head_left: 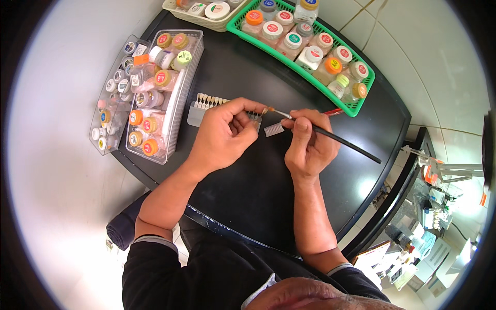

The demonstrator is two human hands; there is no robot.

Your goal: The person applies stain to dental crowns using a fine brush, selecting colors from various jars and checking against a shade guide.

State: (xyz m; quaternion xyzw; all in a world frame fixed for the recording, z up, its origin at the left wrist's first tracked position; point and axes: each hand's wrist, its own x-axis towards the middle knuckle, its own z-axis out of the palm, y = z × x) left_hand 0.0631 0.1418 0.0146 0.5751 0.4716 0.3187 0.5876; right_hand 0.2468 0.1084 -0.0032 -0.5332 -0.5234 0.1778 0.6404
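My right hand [311,147] is closed round a thin brush [351,144] with a black handle and a silvery ferrule. Its orange-brown tip meets a small tan, tooth-like piece [264,110] at the fingertips of my left hand [223,135]. Those left fingers are pinched together and hide most of the piece, so its exact kind is unclear. Partly behind my left hand, a dental shade guide [195,117] lies on the black table with a row of tooth-shaped tabs. A pale comb-like strip [274,129] lies between the hands.
To the left stand clear plastic trays [173,116] of small lidded jars. A green basket [305,72] with several jars occupies the back right, beside a cream basket [206,20]. Past my right hand lies a red slender item [333,111]. Cluttered shelving [413,232] stands right of the table [248,196].
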